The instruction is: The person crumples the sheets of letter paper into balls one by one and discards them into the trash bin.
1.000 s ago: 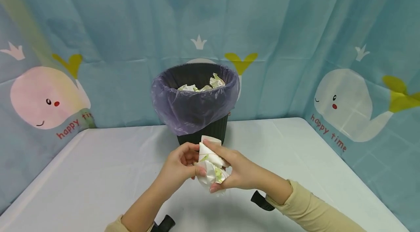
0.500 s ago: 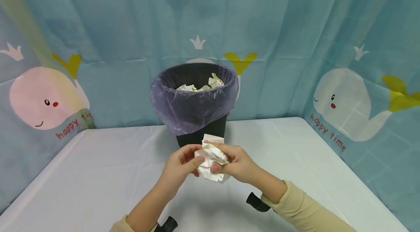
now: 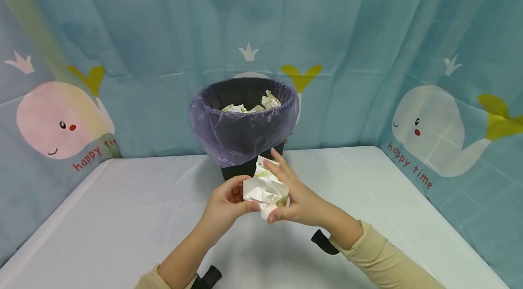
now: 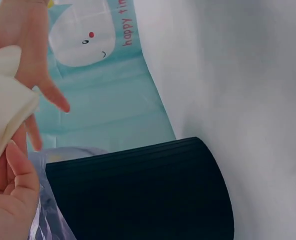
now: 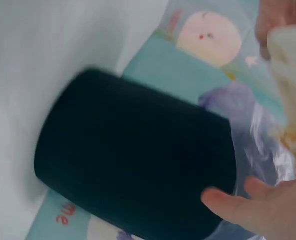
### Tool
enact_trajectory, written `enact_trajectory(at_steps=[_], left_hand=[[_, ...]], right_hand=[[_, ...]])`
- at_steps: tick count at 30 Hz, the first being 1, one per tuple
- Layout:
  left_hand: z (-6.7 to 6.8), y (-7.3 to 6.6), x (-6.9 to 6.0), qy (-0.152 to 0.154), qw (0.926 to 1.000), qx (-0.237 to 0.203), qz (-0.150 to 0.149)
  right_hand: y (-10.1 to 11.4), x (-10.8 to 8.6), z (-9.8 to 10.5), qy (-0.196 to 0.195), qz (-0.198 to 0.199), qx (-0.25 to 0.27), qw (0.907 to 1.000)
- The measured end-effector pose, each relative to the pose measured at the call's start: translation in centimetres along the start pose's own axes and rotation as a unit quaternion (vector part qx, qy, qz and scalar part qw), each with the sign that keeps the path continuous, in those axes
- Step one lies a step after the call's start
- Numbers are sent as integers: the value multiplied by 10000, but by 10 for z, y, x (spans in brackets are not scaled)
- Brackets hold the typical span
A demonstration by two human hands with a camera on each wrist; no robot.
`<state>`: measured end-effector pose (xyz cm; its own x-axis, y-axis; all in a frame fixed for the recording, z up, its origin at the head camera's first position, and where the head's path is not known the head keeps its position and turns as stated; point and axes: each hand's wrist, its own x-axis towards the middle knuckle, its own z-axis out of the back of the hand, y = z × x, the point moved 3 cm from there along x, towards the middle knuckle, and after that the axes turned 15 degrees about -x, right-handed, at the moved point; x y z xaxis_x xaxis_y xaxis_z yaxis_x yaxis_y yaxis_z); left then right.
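Note:
A crumpled sheet of white paper (image 3: 266,191) with yellow-green print hangs above the table between both hands. My left hand (image 3: 226,202) pinches its left side between thumb and fingers. On the other side my right hand (image 3: 300,198) has its fingers spread, with the thumb by the lower edge of the paper. In the right wrist view the paper (image 5: 290,85) stands apart from the right fingertips (image 5: 218,200). The left wrist view has the left hand (image 4: 15,200) gripping folded paper (image 4: 5,107), with the right hand (image 4: 28,50) splayed beyond it.
Just behind the hands stands a black bin (image 3: 239,171), lined with a purple plastic bag (image 3: 245,137). Several crumpled papers (image 3: 269,100) lie inside. A white-covered table (image 3: 122,216) bears the bin, and a blue whale-print curtain (image 3: 171,21) encloses the back and sides.
The paper has been turned and squeezed between the hands. My right hand has loosened from gripping it, and its fingers now stretch upward and apart. The left hand keeps its hold.

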<state>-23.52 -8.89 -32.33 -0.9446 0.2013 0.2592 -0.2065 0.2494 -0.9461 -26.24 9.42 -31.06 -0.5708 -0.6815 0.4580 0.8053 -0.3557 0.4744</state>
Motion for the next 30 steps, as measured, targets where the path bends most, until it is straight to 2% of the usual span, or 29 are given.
enact_trajectory(at_steps=[3,5,8,11,12,17,22,26,30], left_hand=[[0,-1,-1,188,9998,-16,-8],[0,-2,-2,231,9996,-135,94],[-2,-2,-4,269,9986,-324,313],[-3,-3,-5,313,9978,-398,436],[-4,-4,-5,302,9978,-388,448],[-8,-1,-3,-81,9981,-370,485],[-8,5,-1,-201,9975,-449,505],[-4,9,-2,167,9963,-679,499],[0,13,-6,1028,9913,-800,202]], right_hand=[[3,0,3,79,441,-601,9972],[6,0,3,84,523,-645,9965],[9,-2,1,200,270,-31,9994],[10,-5,-3,160,97,668,9976],[10,-6,-4,107,93,749,9971],[10,-8,-8,-558,470,87,9973],[9,-7,-11,-1272,987,-412,9861],[11,-5,-10,-1513,1422,-695,9757],[13,0,-3,-1622,1704,-887,9679]])
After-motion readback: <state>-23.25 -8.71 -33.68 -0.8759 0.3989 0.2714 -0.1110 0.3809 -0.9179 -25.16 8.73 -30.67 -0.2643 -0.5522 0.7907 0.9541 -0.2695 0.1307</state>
